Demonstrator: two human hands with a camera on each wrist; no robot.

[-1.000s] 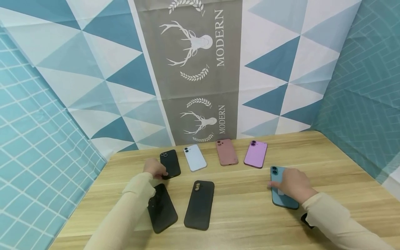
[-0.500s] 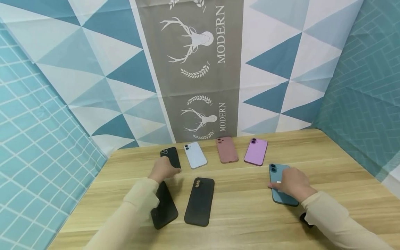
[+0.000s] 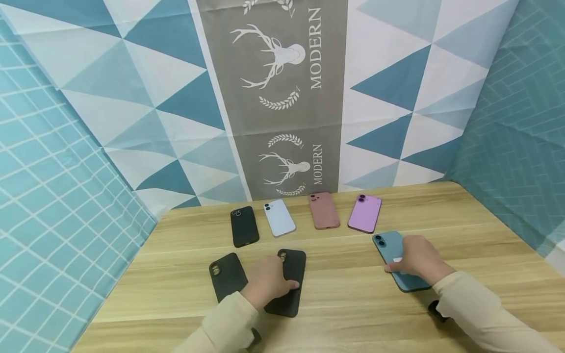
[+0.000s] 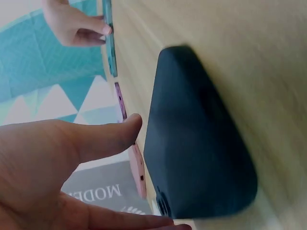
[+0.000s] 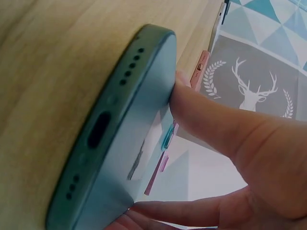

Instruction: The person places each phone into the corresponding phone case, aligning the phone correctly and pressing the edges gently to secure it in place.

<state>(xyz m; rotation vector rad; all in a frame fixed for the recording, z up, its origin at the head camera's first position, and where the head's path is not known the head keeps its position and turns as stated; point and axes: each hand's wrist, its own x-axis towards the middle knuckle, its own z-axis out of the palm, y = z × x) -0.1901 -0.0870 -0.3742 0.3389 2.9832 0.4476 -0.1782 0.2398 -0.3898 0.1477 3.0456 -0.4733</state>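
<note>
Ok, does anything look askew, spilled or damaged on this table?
Nothing stands out. The blue phone under the right hand is slightly angled, as are the left case and right case by the left hand, but that looks ordinary. No spill or crack shows, though the hands hide some surfaces.

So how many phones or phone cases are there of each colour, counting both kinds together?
Black: 3 (back-row black one, near-left black one, near-middle black one)
White phone: 1
Pink phone: 1
Purple phone: 1
Blue phone: 1
Total: 7
</note>
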